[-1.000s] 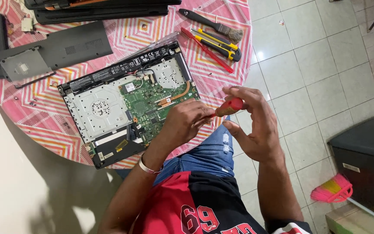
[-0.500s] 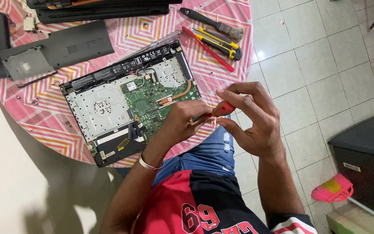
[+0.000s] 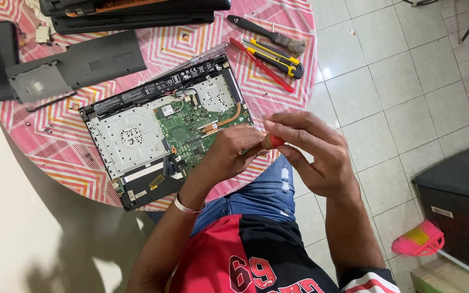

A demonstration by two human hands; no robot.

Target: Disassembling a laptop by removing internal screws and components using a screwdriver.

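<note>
Red-handled screwdriver (image 3: 272, 142), mostly hidden, clamped between fingers of left hand (image 3: 229, 154) and right hand (image 3: 316, 154).

The screwdriver handle (image 3: 273, 141) is glossy red plastic. The opened laptop (image 3: 164, 130) exposes a matt green circuit board, a dull silver metal plate and a copper-coloured pipe. The tablecloth (image 3: 61, 163) looks like smooth printed cloth. The detached cover panel (image 3: 82, 68) is matt grey plastic. The floor tiles (image 3: 386, 97) are glossy.

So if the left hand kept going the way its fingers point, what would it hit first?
Probably the right hand: the left hand points right, fingertips on the red-handled screwdriver that both hands hold. Depth is unclear.
</note>
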